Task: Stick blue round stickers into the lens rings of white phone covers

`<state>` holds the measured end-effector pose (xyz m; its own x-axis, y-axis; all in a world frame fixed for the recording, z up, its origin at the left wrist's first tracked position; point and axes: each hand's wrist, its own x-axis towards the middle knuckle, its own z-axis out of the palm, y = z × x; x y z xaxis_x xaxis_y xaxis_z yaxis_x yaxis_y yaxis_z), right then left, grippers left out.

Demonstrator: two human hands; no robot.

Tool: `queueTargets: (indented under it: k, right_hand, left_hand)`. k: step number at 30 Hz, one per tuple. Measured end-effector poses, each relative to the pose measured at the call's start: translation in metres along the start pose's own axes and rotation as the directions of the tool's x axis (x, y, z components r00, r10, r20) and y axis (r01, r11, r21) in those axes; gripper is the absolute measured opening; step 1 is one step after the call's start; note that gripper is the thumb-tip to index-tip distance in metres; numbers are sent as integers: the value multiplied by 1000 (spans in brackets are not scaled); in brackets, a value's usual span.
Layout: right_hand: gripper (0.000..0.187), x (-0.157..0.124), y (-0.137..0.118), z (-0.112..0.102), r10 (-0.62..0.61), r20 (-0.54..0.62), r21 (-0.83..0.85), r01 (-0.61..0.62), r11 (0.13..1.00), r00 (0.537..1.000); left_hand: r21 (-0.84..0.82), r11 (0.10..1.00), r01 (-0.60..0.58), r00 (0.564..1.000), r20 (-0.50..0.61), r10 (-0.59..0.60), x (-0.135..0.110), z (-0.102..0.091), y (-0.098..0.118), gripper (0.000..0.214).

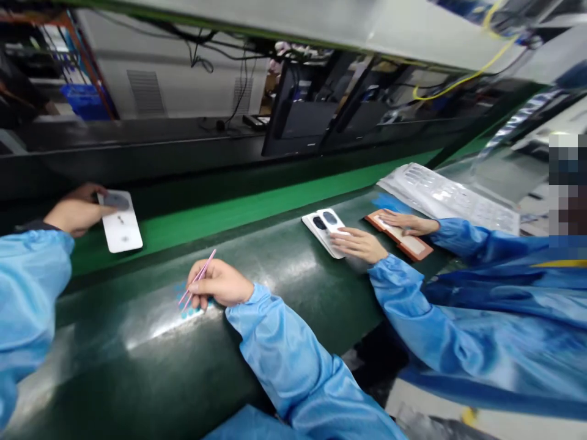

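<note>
At the far left, my left hand [82,211] is closed on the upper edge of a white phone-shaped panel [123,229]. The panel has a dark rounded patch near its top and small marks lower down; it is held over the green strip beyond the bench. My right hand [220,284] pinches pink tweezers [198,280], tips pointing down. Beneath them, partly hidden by this hand, a small clear sheet with blue dots [188,313] lies on the dark green bench.
To the right, a co-worker's hand [360,244] touches white panels with dark round areas [323,229]. Their other hand [408,223] rests on a brown-orange block [415,249]. Clear plastic trays [440,189] lie beyond. Black monitors [302,122] stand behind the green strip [275,205].
</note>
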<state>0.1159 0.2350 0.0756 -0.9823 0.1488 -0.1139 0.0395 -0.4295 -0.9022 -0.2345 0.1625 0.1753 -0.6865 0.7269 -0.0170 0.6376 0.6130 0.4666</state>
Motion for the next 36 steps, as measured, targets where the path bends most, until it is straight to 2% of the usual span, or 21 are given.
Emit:
queueTargets:
  k: [3, 5, 6, 7, 10, 12, 13, 15, 17, 19, 21, 25, 36]
  right_hand:
    - [45, -4, -4, 1, 8, -122, -111, -21, 994, 993]
    - [37, -5, -6, 1, 24, -181, -185, -58, 981, 983]
    - [33, -5, -6, 1, 30, -205, -214, -75, 974, 978]
    - [30, -5, -7, 1, 35, -227, -239, -91, 967, 973]
    - [28, -5, -12, -1, 48, -290, -308, -141, 941, 956]
    - [27, -6, -16, -2, 67, -300, -354, -177, 918, 951]
    - [26, -7, -18, -3, 85, -290, -374, -194, 907, 953]
    - [26, -9, -19, -3, 127, -258, -408, -227, 884, 958]
    - [27, -10, -18, -3, 165, -251, -439, -264, 859, 954]
    - [28, -11, -15, -4, 183, -277, -461, -298, 836, 943]
    - [28, -11, -11, -6, 186, -315, -463, -322, 826, 931]
    - [30, -9, -5, -11, 179, -364, -406, -329, 853, 914]
    - [27, -11, -6, -9, 223, -390, -368, -373, 851, 893]
  left_hand:
    - [-181, 983, 11, 1000, 20, -7, -43, -27, 4, 91]
    - [-389, 920, 42, 997, 81, -11, -89, -36, 11, 107]
    - [-442, 893, 84, 996, 57, -65, -115, -35, 15, 109]
    - [-488, 864, 122, 992, 32, -122, -141, -30, 18, 110]
    - [-569, 792, 220, 969, 221, -111, -205, 9, 18, 103]
    - [-583, 775, 242, 951, 300, -71, -232, 45, 9, 97]
    - [-564, 794, 225, 944, 328, -35, -241, 62, 2, 91]
    - [-482, 871, 97, 963, 268, 41, -251, 92, -11, 75]
    - [-350, 932, -94, 978, 144, 153, -255, 113, -21, 61]
    - [-207, 949, -239, 963, 76, 259, -258, 125, -27, 51]
    - [-111, 947, -301, 945, 98, 312, -259, 130, -28, 46]
    - [-74, 946, -315, 930, 173, 323, -261, 134, -24, 44]
    - [-38, 957, -287, 933, 215, 288, -264, 132, -17, 47]
